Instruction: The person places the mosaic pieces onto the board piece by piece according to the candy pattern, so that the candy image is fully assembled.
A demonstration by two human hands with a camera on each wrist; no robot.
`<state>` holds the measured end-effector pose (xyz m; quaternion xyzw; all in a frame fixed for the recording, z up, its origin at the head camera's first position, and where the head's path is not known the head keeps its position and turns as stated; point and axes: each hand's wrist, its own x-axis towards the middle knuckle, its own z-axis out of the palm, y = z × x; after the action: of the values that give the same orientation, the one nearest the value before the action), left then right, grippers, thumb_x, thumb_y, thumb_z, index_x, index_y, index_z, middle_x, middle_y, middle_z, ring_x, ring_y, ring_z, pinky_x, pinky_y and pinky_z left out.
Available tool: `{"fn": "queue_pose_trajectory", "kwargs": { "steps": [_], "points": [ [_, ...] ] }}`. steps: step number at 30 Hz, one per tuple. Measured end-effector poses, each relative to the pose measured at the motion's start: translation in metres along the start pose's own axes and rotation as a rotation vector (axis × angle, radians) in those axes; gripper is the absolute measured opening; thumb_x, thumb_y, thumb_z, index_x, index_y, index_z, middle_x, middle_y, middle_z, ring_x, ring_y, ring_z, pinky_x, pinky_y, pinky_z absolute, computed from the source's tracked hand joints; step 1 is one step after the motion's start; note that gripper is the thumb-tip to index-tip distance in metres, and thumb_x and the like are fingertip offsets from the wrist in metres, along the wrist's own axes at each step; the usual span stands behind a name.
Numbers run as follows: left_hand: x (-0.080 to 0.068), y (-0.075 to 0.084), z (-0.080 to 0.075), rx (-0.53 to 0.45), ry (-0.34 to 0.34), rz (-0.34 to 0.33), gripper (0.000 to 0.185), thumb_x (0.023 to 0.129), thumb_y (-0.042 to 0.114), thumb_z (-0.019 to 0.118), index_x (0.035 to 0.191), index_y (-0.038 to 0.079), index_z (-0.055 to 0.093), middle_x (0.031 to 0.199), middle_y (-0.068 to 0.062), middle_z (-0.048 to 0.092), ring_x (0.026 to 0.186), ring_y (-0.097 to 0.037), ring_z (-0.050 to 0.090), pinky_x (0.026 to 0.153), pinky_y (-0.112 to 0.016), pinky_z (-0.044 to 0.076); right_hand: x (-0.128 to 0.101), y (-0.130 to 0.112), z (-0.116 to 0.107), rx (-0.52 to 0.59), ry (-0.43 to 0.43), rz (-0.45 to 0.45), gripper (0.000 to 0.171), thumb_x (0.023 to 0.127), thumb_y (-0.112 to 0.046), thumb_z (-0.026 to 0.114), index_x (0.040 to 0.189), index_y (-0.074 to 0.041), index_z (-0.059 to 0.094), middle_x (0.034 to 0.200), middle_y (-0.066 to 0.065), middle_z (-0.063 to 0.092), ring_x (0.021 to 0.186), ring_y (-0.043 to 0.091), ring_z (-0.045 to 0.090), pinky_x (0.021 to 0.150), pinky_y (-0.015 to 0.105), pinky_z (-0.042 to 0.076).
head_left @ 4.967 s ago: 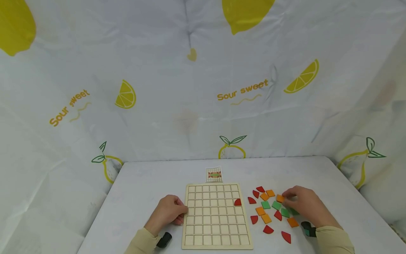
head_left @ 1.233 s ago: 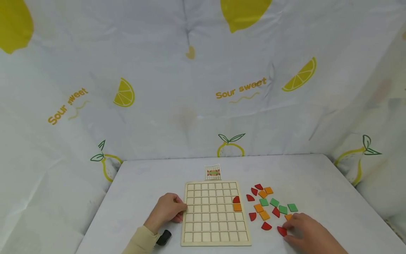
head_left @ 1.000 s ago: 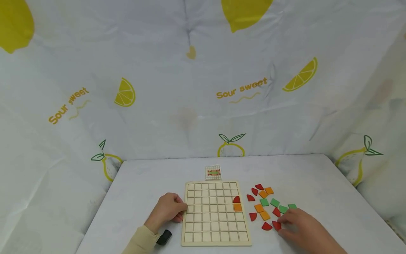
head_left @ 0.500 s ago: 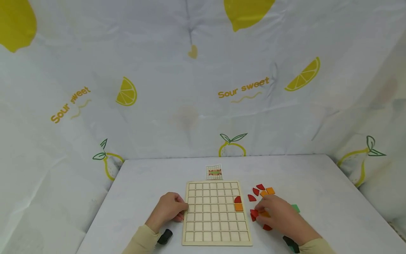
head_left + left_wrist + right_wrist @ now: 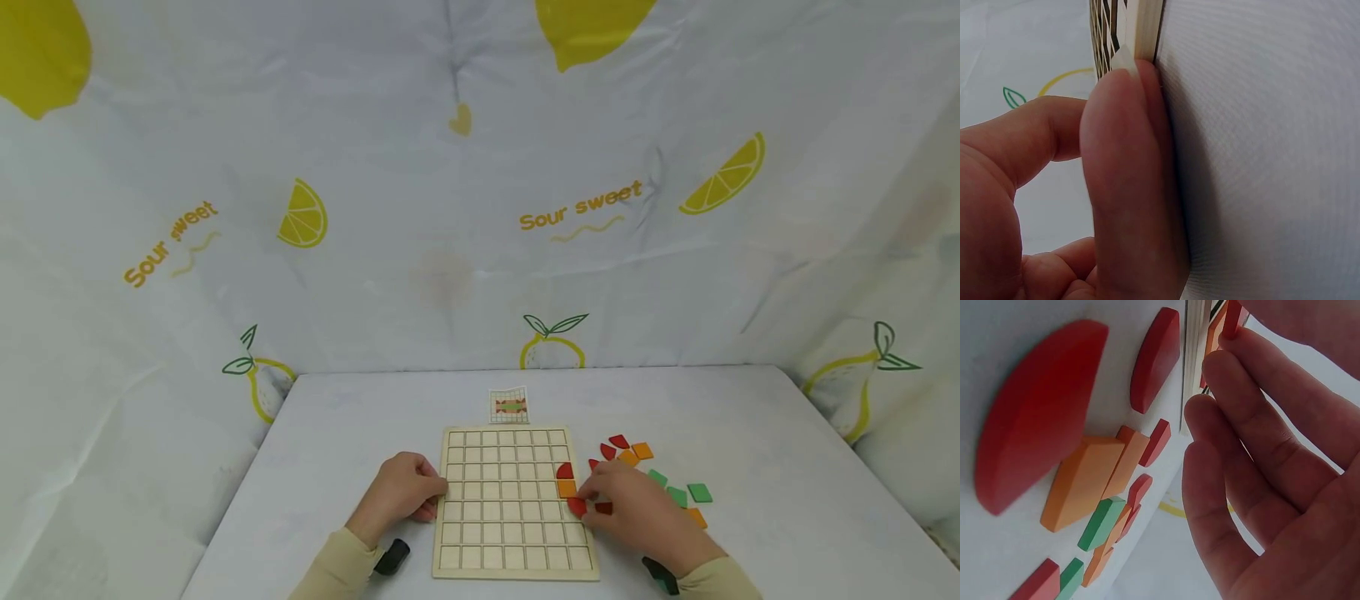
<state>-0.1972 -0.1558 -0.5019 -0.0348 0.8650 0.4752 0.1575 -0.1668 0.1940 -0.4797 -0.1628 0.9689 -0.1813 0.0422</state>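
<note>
My left hand [image 5: 405,487] holds the left edge of a pale wooden grid board [image 5: 489,535]; in the left wrist view the thumb [image 5: 1125,144] lies along the board's edge [image 5: 1145,28]. At the board's right side, my right hand [image 5: 641,510] pinches a red quarter-circle tile [image 5: 576,507] between thumb and fingertips. That tile sits over the rightmost column, just below an orange square tile [image 5: 566,489]. Above the orange one lies another red quarter-circle tile [image 5: 565,471]. The right wrist view shows only a sliver of the held tile [image 5: 1232,319], the rest hidden by fingers.
Loose red, orange and green tiles [image 5: 700,492] lie right of the board, partly covered by my right hand. A printed pattern card [image 5: 509,407] stands behind the board's far edge. A white lemon-print cloth [image 5: 420,292] hangs behind the table.
An orange square was added below the red tile on the board. My right hand then picked up a red quarter-circle near the front and carried it left onto the board. Left hand stays put.
</note>
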Motion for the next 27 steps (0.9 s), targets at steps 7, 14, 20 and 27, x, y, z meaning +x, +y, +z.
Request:
{"fn": "queue_pose_trajectory", "kwargs": {
  "steps": [7, 14, 20, 27],
  "points": [
    [0.0, -0.0004, 0.0002, 0.006, 0.001, -0.001, 0.016, 0.083, 0.02, 0.074, 0.083, 0.006, 0.065, 0.067, -0.006, 0.068, 0.052, -0.013, 0.067, 0.051, -0.028, 0.058, 0.001, -0.0006, 0.0025, -0.031, 0.002, -0.055, 0.016, 0.079, -0.033, 0.085, 0.092, -0.027, 0.078, 0.086, -0.021, 0.058, 0.08, 0.0, 0.049, 0.069, 0.02, 0.048],
    [-0.0003, 0.0004, -0.0002, 0.006, 0.002, 0.004, 0.015, 0.084, 0.019, 0.073, 0.084, 0.006, 0.065, 0.067, -0.006, 0.068, 0.052, -0.013, 0.067, 0.051, -0.029, 0.058, 0.0013, -0.0027, 0.0027, -0.046, 0.01, -0.024, 0.017, 0.077, -0.035, 0.086, 0.09, -0.031, 0.077, 0.088, -0.022, 0.06, 0.099, 0.005, 0.06, 0.082, 0.028, 0.056],
    [0.0001, 0.0002, -0.0003, 0.002, 0.0, -0.004, 0.016, 0.084, 0.02, 0.073, 0.084, 0.007, 0.065, 0.067, -0.006, 0.068, 0.052, -0.014, 0.067, 0.05, -0.028, 0.058, 0.0025, -0.0015, 0.004, -0.041, 0.009, -0.061, 0.011, 0.08, -0.031, 0.084, 0.089, -0.029, 0.077, 0.084, -0.023, 0.058, 0.092, 0.003, 0.059, 0.077, 0.025, 0.054],
    [0.0003, 0.0005, -0.0016, 0.003, -0.002, 0.003, 0.015, 0.085, 0.02, 0.072, 0.085, 0.006, 0.065, 0.067, -0.007, 0.068, 0.052, -0.014, 0.067, 0.05, -0.029, 0.058, 0.004, -0.0012, 0.0058, -0.021, 0.001, -0.068, 0.009, 0.081, -0.029, 0.083, 0.088, -0.029, 0.076, 0.083, -0.021, 0.056, 0.078, -0.003, 0.05, 0.07, 0.021, 0.05]
  ]
}}
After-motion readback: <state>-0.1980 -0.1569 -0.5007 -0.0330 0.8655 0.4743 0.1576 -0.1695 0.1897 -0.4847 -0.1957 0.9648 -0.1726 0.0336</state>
